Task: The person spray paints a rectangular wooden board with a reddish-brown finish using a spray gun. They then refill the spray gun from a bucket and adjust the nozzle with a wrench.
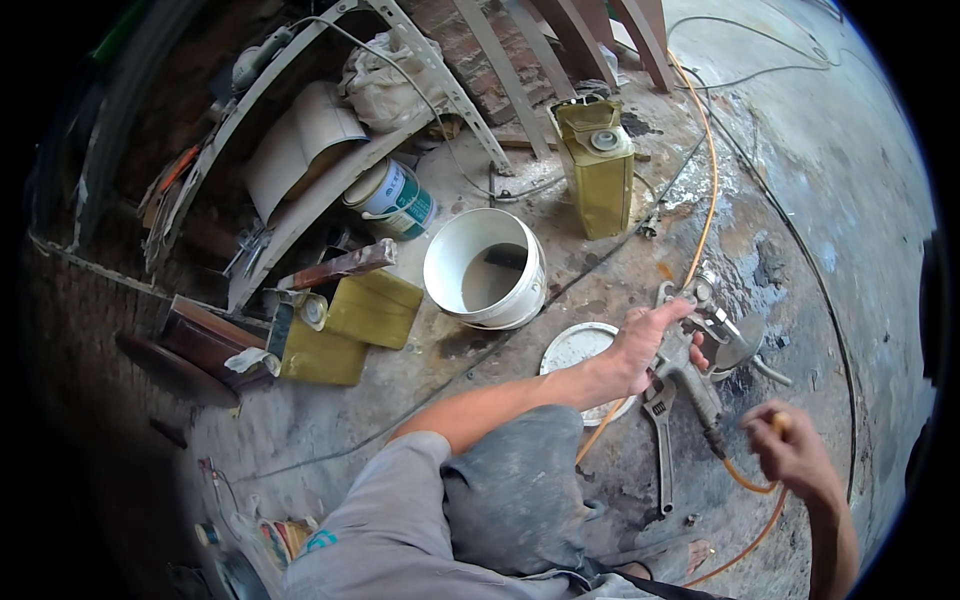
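Observation:
My left hand (645,345) is closed around a metal spray gun (690,385), thumb across its top. The gun's handle slants down towards my right hand, and an orange hose (745,483) runs from its lower end. Close beside that handle, my right hand (790,445) is closed on a small thing with an orange handle (781,423); its other end is a dark blur, so its kind is unclear. A grey metal cup (742,343) is beside the gun's front. On the floor below my left hand lie an adjustable wrench (662,450) and a round white lid (578,346).
A white bucket (535,290) holding murky liquid stands left of the lid. Yellow metal cans (605,185) (375,308) and a paint tin (405,205) surround it. A metal rack (300,215) fills the left. Dark cables (815,250) cross the stained floor.

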Tool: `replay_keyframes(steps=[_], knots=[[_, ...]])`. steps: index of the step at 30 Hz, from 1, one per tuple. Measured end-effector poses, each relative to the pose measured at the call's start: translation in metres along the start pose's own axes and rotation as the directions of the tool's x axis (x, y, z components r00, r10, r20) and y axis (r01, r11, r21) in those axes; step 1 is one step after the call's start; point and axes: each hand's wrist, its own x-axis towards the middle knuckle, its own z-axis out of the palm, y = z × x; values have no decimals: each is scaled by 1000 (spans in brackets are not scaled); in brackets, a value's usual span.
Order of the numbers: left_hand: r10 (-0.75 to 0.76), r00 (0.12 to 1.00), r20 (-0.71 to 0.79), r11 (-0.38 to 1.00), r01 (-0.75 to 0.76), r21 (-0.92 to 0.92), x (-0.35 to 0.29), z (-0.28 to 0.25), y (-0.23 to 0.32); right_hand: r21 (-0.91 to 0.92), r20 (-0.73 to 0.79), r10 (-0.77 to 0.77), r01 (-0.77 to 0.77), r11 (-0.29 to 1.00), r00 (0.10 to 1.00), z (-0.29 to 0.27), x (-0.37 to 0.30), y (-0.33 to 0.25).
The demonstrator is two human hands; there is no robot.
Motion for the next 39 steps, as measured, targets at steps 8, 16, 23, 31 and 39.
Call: replay_keyframes(steps=[8, 16, 23, 31, 39], knots=[[46, 996, 76, 999, -47, 16, 0, 9, 18, -155, -24, -249, 242, 958, 968, 31, 11, 0], [-40, 998, 50, 999, 41, -16, -9, 14, 16, 629, 369, 107, -333, 702, 923, 44, -6, 12], [-71, 993, 96, 997, 69, 21, -9, 6, 14, 702, 277, 192, -335, 628, 941, 52, -5, 15], [-109, 982, 157, 990, 121, -69, -3, 1, 12, 701, 213, 207, -297, 649, 955, 55, -2, 17], [-124, 962, 243, 985, 149, -90, -1, 7, 13, 666, 199, 242, -312, 677, 950, 54, -6, 12]])
